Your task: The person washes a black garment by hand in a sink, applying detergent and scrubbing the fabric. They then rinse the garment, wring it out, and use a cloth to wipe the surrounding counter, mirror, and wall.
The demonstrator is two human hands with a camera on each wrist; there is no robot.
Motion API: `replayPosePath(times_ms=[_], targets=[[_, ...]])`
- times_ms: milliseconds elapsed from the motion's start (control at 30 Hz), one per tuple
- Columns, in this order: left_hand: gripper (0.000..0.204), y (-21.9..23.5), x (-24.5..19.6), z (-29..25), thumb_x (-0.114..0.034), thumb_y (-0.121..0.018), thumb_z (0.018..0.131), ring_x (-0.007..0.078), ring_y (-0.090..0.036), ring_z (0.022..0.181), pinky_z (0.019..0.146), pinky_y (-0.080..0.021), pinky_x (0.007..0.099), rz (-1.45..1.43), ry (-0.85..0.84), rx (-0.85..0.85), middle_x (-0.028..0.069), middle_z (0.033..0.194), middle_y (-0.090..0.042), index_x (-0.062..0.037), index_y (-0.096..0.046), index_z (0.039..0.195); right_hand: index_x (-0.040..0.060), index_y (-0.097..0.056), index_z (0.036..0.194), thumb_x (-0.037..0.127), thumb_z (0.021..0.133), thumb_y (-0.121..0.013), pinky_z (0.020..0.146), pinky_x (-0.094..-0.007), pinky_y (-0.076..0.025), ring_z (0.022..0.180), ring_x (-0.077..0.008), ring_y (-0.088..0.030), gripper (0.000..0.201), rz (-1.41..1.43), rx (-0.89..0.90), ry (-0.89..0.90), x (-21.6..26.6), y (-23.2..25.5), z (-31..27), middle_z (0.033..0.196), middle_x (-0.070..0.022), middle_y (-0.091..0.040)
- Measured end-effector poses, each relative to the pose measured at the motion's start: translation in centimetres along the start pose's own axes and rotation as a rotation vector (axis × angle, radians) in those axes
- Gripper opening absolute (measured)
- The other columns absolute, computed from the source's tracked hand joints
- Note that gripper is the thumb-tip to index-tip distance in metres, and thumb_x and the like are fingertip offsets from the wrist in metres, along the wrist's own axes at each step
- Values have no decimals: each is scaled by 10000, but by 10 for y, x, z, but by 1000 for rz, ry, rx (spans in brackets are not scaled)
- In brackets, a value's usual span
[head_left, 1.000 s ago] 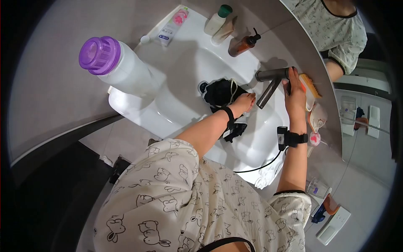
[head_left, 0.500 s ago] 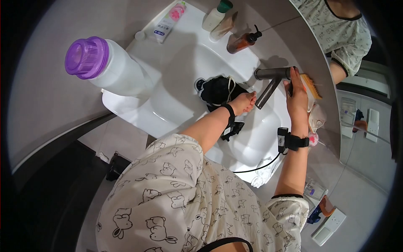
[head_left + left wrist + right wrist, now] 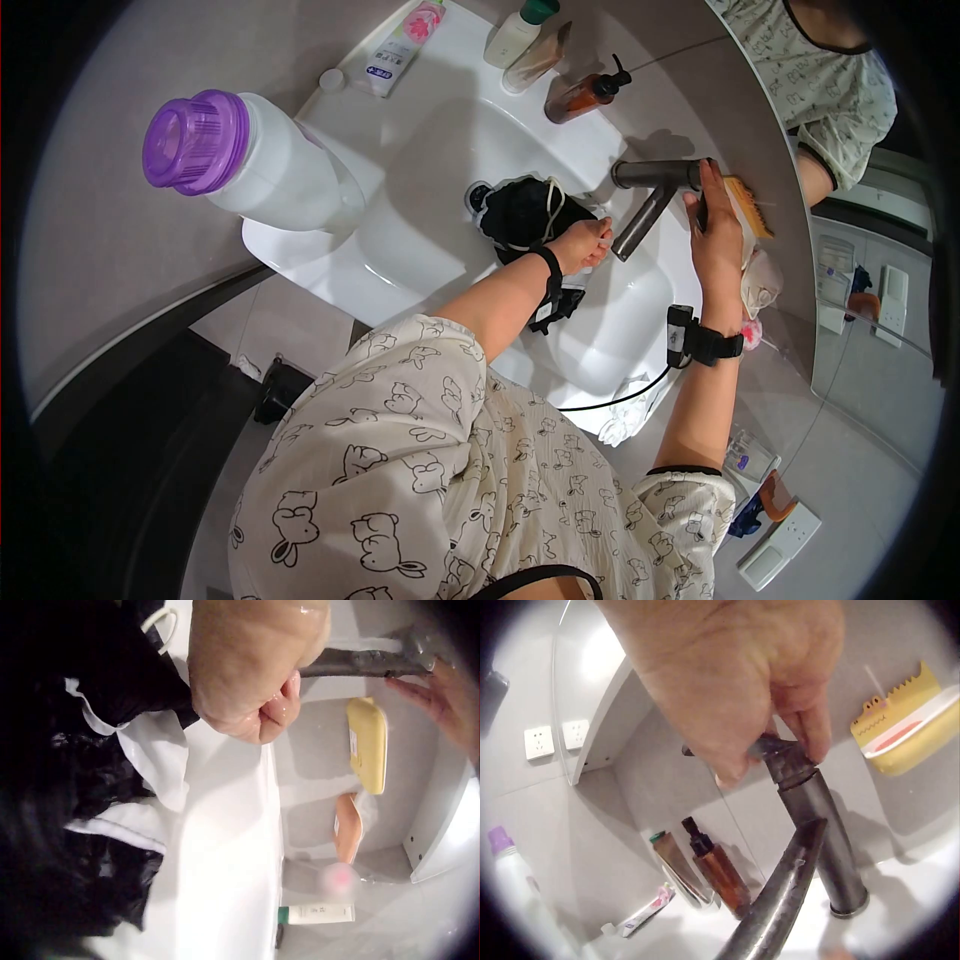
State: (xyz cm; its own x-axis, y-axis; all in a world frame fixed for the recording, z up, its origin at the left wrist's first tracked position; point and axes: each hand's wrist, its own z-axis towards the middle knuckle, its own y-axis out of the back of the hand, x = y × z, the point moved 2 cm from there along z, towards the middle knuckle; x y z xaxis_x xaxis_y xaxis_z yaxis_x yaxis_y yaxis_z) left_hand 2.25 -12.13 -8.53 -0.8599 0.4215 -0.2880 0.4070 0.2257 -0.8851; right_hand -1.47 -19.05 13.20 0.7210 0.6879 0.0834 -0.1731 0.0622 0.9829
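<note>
A black garment with white trim (image 3: 522, 214) lies bunched over the drain of the white basin (image 3: 440, 150). My left hand (image 3: 584, 243) is at its right edge, under the spout; in the left wrist view the wet fingers (image 3: 274, 712) curl over the dark cloth (image 3: 112, 690). My right hand (image 3: 714, 222) is on the top of the grey metal faucet (image 3: 652, 176). In the right wrist view my right hand (image 3: 776, 752) pinches the handle cap, above the faucet's column and slanting spout (image 3: 825, 840). No water stream is visible.
A large white bottle with a purple cap (image 3: 200, 140) stands on the basin's left rim. A tube (image 3: 402, 47), two bottles and a brown pump bottle (image 3: 587, 95) line the back. A yellow brush (image 3: 750, 205) lies right of the faucet, a white cloth (image 3: 630, 418) on the near rim.
My right hand has shifted slightly on the faucet top, fingers now closer round the handle. My left hand stays at the garment. The view has drifted a little.
</note>
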Motion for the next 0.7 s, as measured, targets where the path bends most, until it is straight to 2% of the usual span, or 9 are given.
replayPosePath(times_ms=[133,233,433,533,600,633,700], targets=[[371,-1,0,2,-441,-450,894,52,-285,448,388,-207,203,-32,-41,-37,-64,546,-332,-157,-396,661,107,-451,1255,166,851,-552,912,-354,-418,1152,-287,-460,421,3,-5,6,3,3,0,1293,-118,-443],[367,1,-1,6,-423,-457,891,57,-281,436,385,-203,212,41,19,-44,-59,535,-324,-151,-395,654,101,-452,1253,166,851,-552,915,-357,-416,1156,-289,-455,420,2,3,-1,4,3,0,1291,-121,-444],[344,4,3,10,-397,-479,877,61,-266,416,387,-189,214,25,28,14,-51,532,-304,-140,-401,662,111,-444,1260,179,854,-549,914,-364,-417,1156,-298,-452,425,4,23,-1,1,3,2,1296,-122,-439],[296,4,0,6,-358,-506,854,62,-265,414,386,-184,212,25,-45,60,-43,543,-294,-138,-409,682,116,-439,1263,185,857,-545,912,-367,-417,1154,-304,-452,425,23,42,-15,3,5,2,1303,-125,-430],[235,4,-4,2,-307,-504,830,65,-285,432,394,-191,211,148,-232,82,-31,566,-301,-135,-411,699,117,-438,1263,187,859,-543,911,-369,-418,1153,-307,-452,423,33,55,-33,3,5,2,1307,-126,-425],[235,6,-2,5,-307,-504,830,65,-285,432,394,-191,211,148,-232,81,-31,566,-301,-135,-411,699,114,-436,1264,188,862,-539,910,-369,-418,1152,-310,-452,422,28,51,-17,3,5,2,1309,-130,-422],[242,7,1,7,-310,-506,827,74,-324,465,406,-220,214,-185,-51,37,-21,596,-324,-130,-414,695,110,-434,1264,190,864,-536,910,-370,-418,1151,-313,-452,420,28,46,2,2,3,2,1310,-134,-419]])
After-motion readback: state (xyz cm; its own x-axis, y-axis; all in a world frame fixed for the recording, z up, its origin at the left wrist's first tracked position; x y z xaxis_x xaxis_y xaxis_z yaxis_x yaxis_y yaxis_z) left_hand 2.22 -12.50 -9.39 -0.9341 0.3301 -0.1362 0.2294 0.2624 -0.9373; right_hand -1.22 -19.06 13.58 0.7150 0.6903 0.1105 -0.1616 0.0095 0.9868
